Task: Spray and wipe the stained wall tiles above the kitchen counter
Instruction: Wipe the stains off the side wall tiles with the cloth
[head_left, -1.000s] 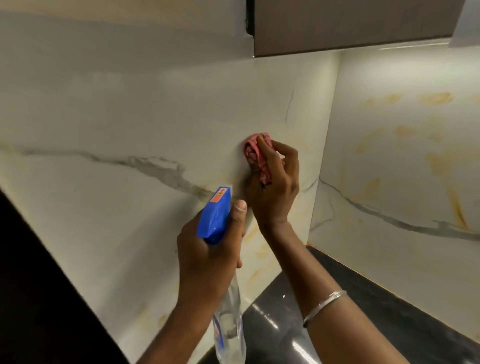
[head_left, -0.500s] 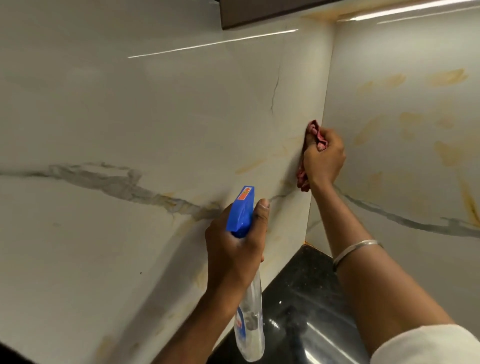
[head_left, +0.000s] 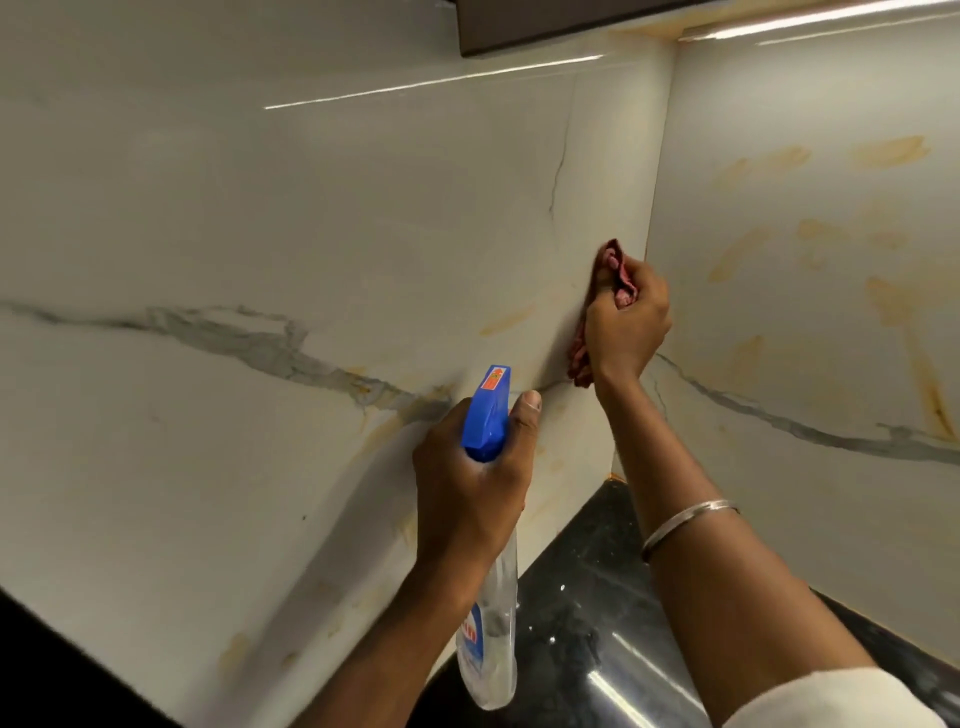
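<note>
Head view looks down into a kitchen corner. The right hand (head_left: 631, 322) is curled round a crumpled pink cloth (head_left: 581, 358) and pushes it onto the shiny white wall tiles with grey lines and yellow stains (head_left: 260, 208). The cloth is bunched up, likely so the hand can rub hard.

The left hand (head_left: 467, 493) is wrapped round the neck of a clear plastic spray bottle with a blue top (head_left: 488, 415), with the thumb up beside the blue part. The top points at the wall in front of that hand, so it looks ready to wet the next spot. The bottle hangs down below the left hand, over the black shiny bench (head_left: 587, 587). I cannot tell if it touches the bench.

Just right of the right hand the two walls meet, so the cloth has almost no room to go that way. More yellow stains sit on the other wall, right of and above that hand. One yellow streak lies just left of the cloth. Lots of open wall spreads left of and above the left hand. A dark cupboard edge (head_left: 519, 26) is well above both hands. A thin silver bangle (head_left: 685, 525) sits on the right arm.
</note>
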